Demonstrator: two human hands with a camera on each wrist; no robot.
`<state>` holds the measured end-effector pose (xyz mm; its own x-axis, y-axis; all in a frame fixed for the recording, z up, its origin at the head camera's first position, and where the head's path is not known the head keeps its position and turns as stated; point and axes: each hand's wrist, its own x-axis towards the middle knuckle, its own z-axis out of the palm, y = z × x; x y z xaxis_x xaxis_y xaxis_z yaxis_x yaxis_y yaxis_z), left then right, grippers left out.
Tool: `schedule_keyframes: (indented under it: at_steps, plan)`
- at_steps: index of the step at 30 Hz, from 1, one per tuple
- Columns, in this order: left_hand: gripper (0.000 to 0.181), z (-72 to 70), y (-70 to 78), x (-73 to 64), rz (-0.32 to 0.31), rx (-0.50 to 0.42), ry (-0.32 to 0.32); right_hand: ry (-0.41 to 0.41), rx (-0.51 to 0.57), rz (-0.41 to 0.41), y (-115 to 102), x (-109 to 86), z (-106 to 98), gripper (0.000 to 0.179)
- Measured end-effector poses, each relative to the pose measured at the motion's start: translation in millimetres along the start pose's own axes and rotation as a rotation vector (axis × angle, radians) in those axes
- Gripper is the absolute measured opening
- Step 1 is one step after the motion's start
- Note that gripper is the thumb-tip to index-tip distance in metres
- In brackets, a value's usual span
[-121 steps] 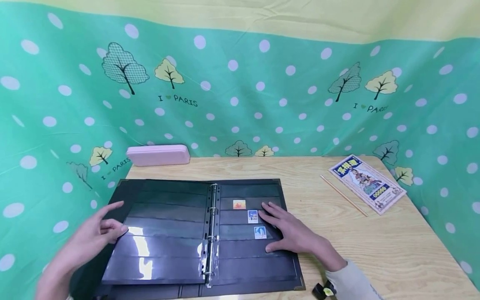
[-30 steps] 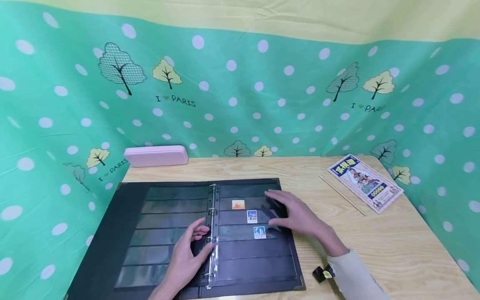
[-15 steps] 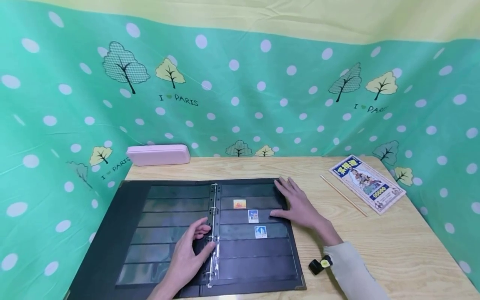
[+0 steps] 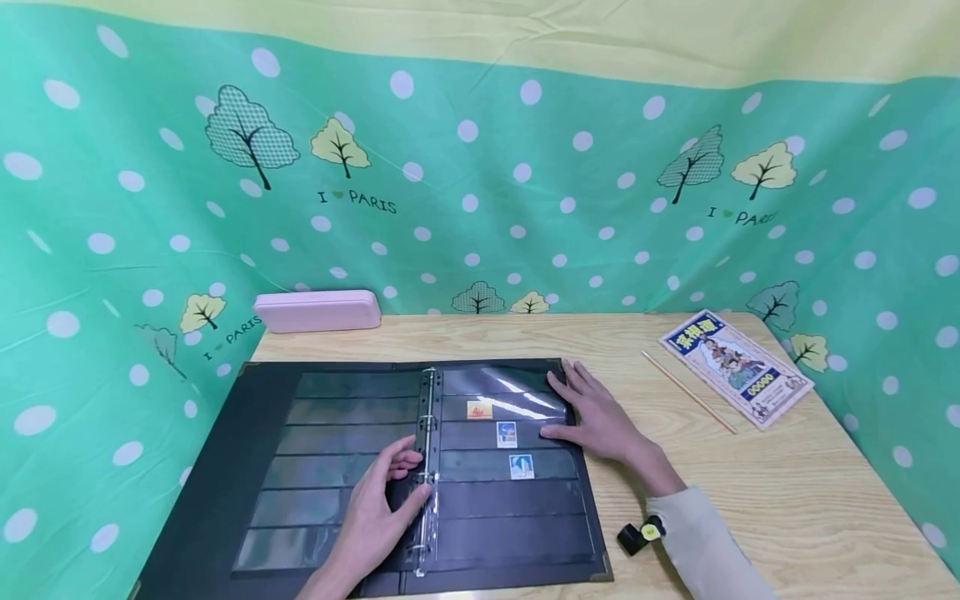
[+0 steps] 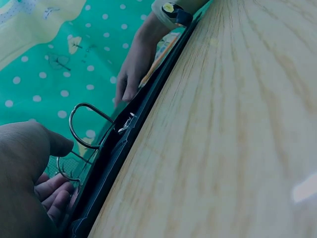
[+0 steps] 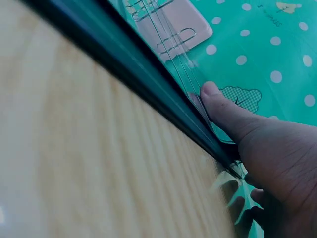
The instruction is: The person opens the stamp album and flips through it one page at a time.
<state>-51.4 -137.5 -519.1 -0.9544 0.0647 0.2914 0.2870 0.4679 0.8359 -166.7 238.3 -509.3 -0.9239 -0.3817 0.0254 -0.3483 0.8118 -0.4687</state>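
A black ring-bound stamp album lies spread on the table. Several dark pocket strips cross its right page. Three stamps show there: an orange one, a blue-and-white one and a light blue one. My left hand rests at the metal rings, thumb and fingers apart and loosely bent around them. At the album's right edge, my right hand pinches the page's outer margin. Its thumb lies on the clear sheet; its other fingers are partly hidden at the edge.
A pink case stands at the back left. To the right lie a thin wooden stick and a printed booklet. Patterned green cloth hangs around the table.
A leaf on the left has settled flat, and my left hand has moved from its outer edge to the rings. My right hand shifted to the right page's edge; glare now crosses its top.
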Motion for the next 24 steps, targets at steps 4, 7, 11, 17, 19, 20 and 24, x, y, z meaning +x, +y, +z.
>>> schedule_keyframes:
  at_steps: [4, 7, 11, 17, 19, 20, 24]
  plan:
    - [0.063, -0.3, -0.2, -0.3, 0.01, -0.003, 0.011, 0.021, 0.016, -0.017, -3.0, 0.2, 0.7, 0.096]
    - [0.064, -0.5, -0.4, -0.6, -0.005, 0.003, 0.004, 0.039, 0.031, -0.029, -4.0, 0.1, 1.9, 0.093]
    - [0.066, 0.1, -0.4, -0.8, -0.043, 0.003, -0.017, 0.077, 0.041, -0.066, -3.6, -0.8, 3.1, 0.09]
    - [0.067, 0.8, 0.5, -0.6, -0.075, 0.011, -0.034, 0.173, 0.074, -0.11, -5.3, -2.0, 5.0, 0.092]
    - [0.067, 0.7, 0.8, -0.5, -0.075, 0.014, -0.031, 0.184, 0.126, -0.102, -7.8, -1.6, 6.1, 0.098]
    - [0.067, 0.7, 0.8, -0.4, -0.077, 0.016, -0.031, 0.182, 0.156, -0.099, -9.3, -1.2, 6.5, 0.1]
    - [0.068, 0.6, 1.0, -0.3, -0.097, 0.017, -0.031, 0.17, 0.251, -0.079, -14.5, 0.5, 7.6, 0.105]
